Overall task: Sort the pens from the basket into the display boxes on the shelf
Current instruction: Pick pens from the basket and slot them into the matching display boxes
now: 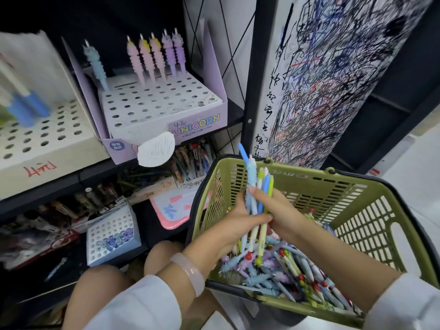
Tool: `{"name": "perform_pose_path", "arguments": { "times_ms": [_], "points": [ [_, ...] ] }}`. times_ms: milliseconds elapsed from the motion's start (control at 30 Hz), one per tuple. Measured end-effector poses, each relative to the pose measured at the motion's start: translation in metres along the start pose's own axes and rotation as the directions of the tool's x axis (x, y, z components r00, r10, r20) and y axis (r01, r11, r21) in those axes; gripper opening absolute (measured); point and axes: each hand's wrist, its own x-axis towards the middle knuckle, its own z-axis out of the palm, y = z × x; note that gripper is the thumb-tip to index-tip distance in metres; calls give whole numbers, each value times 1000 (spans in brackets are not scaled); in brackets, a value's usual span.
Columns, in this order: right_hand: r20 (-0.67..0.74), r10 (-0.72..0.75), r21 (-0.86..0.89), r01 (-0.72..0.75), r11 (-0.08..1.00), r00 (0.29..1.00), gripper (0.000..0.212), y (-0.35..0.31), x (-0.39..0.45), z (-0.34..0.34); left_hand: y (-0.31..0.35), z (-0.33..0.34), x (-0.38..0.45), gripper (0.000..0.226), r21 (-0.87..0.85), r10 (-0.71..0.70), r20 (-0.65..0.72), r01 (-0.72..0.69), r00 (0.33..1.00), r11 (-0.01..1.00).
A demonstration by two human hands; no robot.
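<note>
Scribbled-over pillar (333, 79) at right, pink-framed whiteboard (171, 210) down low, pale bracelet (190, 272) in the foreground.

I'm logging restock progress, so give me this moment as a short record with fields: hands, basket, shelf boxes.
left hand: left hand grips a bunch of pens
right hand: right hand grips the same bunch of blue, green and white pens, held upright over the basket
basket: green plastic shopping basket, many loose pens in its bottom
unicorn box: purple cardboard display box, six ridged pens standing in the back rows, most holes empty
cream box: cream perforated display box, left of it, few pens
</note>
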Motion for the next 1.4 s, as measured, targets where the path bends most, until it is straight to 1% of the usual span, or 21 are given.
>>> {"name": "perform_pose_path", "arguments": {
  "times_ms": [33,100,167,267,367,433,500,567,600,667,733,800,867,933,1000,1100,1200,1267,1300,1333,1400],
  "points": [
    [-20,-20,-50,19,999,1000,38,-1,-2,2,0,0,-1,68,-27,2,10,-2,1000,1000],
    [-32,-40,-115,37,993,999,28,-3,-3,4,0,-1,-2,68,-17,4,-5,-4,1000,1000],
    [-33,-7,-120,3,993,999,19,-4,-3,6,1,-5,-4,69,16,26,-64,-25,998,1000],
    [-38,10,-109,-14,994,999,12,-4,-6,8,1,-10,-9,68,68,55,-123,-47,991,997],
    [-23,-27,-126,24,992,999,17,-5,-9,10,-2,-15,-15,65,112,119,-105,-107,987,988],
    [-35,-36,-93,32,995,999,26,-9,-8,10,-3,-20,-17,69,166,137,-102,-119,985,979],
    [-36,-34,-40,33,999,999,35,-18,-7,11,-2,-25,-20,66,209,157,-98,-134,983,969],
    [-67,-13,-22,11,1000,998,47,-26,-4,13,1,-29,-25,60,261,166,-88,-138,982,955],
    [-99,-8,-50,3,999,995,49,-29,-3,14,1,-30,-27,58,284,169,-92,-137,981,949],
    [-141,-36,-121,19,992,989,36,-33,-2,17,1,-34,-27,57,319,189,-116,-144,975,937],
    [-152,-112,-144,91,985,982,24,-41,-1,22,2,-38,-30,56,345,191,-143,-132,971,929],
    [-188,-187,-129,164,978,964,26,-54,-1,26,2,-44,-35,64,353,190,-147,-128,971,927],
    [-225,-222,-104,203,974,949,26,-67,-1,28,0,-49,-41,74,346,182,-144,-123,973,930],
    [-234,-231,-78,218,973,944,27,-78,-1,27,-1,-53,-46,71,329,189,-159,-129,969,936],
    [-194,-245,-102,229,968,950,27,-83,-1,27,-1,-56,-48,58,291,214,-192,-152,958,944],
    [-59,-282,-252,259,932,958,26,-81,-6,27,5,-57,-52,44,227,219,-242,-164,945,960],
    [31,-293,-307,288,907,956,40,-78,-11,31,13,-60,-56,40,210,260,-304,-201,916,957],
    [39,-292,-339,288,895,955,29,-79,-15,36,17,-63,-59,40,192,294,-348,-239,890,952],
    [42,-280,-315,279,907,959,25,-80,-17,37,20,-65,-61,39,191,313,-369,-258,875,947],
    [58,-262,-248,269,931,963,26,-82,-18,39,22,-67,-64,39,190,332,-387,-278,860,941],
    [136,-241,-104,256,961,961,29,-86,-21,42,27,-73,-71,39,175,362,-406,-318,839,932]
  ]
}}
